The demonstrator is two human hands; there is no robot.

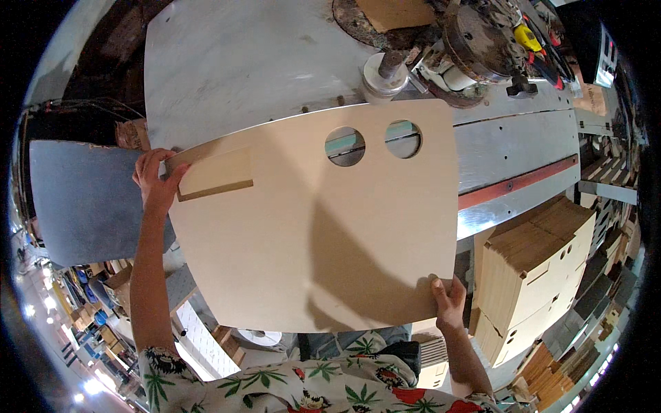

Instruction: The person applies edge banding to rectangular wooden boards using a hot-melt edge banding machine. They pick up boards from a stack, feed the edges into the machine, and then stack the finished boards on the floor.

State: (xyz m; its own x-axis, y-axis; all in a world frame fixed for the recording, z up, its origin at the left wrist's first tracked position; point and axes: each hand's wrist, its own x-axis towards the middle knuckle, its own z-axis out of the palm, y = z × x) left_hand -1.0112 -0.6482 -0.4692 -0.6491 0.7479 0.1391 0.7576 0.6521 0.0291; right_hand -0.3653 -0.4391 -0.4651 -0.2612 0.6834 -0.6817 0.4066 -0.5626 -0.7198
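Observation:
A large pale wooden board (310, 227) with rounded corners and two round holes (345, 146) near its far edge lies over a metal machine table (227, 62). My left hand (157, 180) grips the board's left corner, thumb pressing a small rectangular wooden block (215, 173) on top of it. My right hand (449, 303) holds the board's near right corner. The far edge sits close to a vertical spindle with a white collar (384, 74).
A stack of similar cut boards (537, 268) with holes stands at the right. Machine parts and a round metal disc (482, 38) sit at the far right of the table. A grey panel (82, 199) lies at the left, with wood scraps below.

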